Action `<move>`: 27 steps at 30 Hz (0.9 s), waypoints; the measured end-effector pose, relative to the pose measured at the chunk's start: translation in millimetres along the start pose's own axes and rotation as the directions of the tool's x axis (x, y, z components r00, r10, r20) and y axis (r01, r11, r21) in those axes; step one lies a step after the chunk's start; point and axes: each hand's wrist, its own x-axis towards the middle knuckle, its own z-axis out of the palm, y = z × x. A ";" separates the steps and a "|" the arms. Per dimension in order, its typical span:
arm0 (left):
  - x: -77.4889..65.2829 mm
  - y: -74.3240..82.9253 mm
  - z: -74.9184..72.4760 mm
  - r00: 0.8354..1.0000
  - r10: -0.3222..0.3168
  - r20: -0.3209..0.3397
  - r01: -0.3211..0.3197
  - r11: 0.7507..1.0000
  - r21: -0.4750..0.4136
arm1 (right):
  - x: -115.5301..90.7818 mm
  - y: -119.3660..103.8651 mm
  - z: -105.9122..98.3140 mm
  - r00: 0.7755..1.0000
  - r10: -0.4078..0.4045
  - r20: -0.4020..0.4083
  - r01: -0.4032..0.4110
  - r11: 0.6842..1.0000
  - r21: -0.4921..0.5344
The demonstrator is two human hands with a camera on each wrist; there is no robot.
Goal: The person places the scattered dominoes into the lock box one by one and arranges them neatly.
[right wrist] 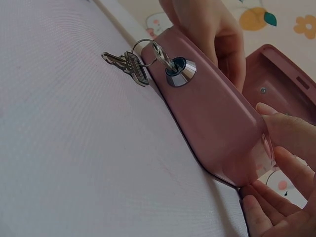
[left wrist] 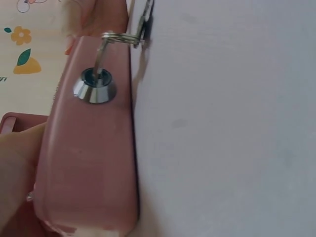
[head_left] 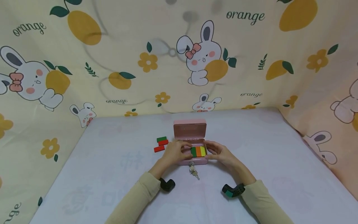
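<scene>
A small pink metal cash box (head_left: pixel 199 161) stands on the table with its lid (head_left: pixel 190 130) raised. Inside, a row shows a green block (head_left: pixel 193 152), an orange block (head_left: pixel 198 151) and a yellow block (head_left: pixel 203 151). My left hand (head_left: pixel 175 151) reaches over the box's left side, its curved fingertips and thumb at the green block; I cannot tell whether it pinches anything. My right hand (head_left: pixel 221 153) holds the box's right end, the thumb (right wrist: pixel 284 123) at the rim and the fingers against the outer wall. A keyring (right wrist: pixel 146 52) hangs from the front lock (right wrist: pixel 180 72).
Left of the box lie a green block (head_left: pixel 161 139) and two red blocks, one red block (head_left: pixel 159 148) nearer the front. The white table (head_left: pixel 112 174) meets a patterned cloth backdrop (head_left: pixel 162 74) behind. Keys (head_left: pixel 195 173) dangle in front of the box.
</scene>
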 end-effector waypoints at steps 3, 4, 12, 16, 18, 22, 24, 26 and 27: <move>-3.3 -0.5 -2.0 1.000 0.009 -0.024 -0.011 0.998 -0.070 | -0.2 0.2 0.3 1.000 0.008 0.000 -0.008 1.000 -0.004; -4.4 -0.4 -2.7 1.000 0.007 -0.031 -0.009 0.996 -0.091 | -0.1 0.5 0.3 1.000 0.009 0.000 -0.009 1.000 -0.005; -14.1 -5.3 -6.4 0.995 -0.043 -0.094 0.025 0.982 -0.190 | 0.7 1.2 1.3 1.000 0.000 0.000 0.000 1.000 -0.015; -20.0 -7.0 -10.9 0.987 -0.083 -0.134 0.047 0.966 -0.252 | -0.2 0.4 1.1 1.000 -0.006 0.003 0.006 1.000 -0.009; -22.4 -8.1 -13.1 0.983 -0.096 -0.154 0.051 0.960 -0.277 | -0.3 0.3 1.0 1.000 -0.012 0.003 0.012 1.000 -0.014; -26.8 -11.4 -16.4 0.974 -0.110 -0.200 0.049 0.956 -0.289 | 0.0 1.1 0.8 1.000 -0.013 -0.001 0.012 1.000 -0.028; -28.8 -13.7 -17.7 0.966 -0.117 -0.229 0.046 0.956 -0.290 | 0.2 1.5 0.8 1.000 -0.005 -0.004 0.005 1.000 -0.027; -30.6 -16.5 -18.4 0.959 -0.128 -0.253 0.052 0.957 -0.284 | 0.1 1.6 1.0 1.000 0.002 -0.007 -0.002 1.000 -0.026; -31.3 -17.7 -19.0 0.956 -0.131 -0.263 0.054 0.958 -0.282 | 0.0 1.5 1.1 1.000 0.005 -0.008 -0.005 1.000 -0.026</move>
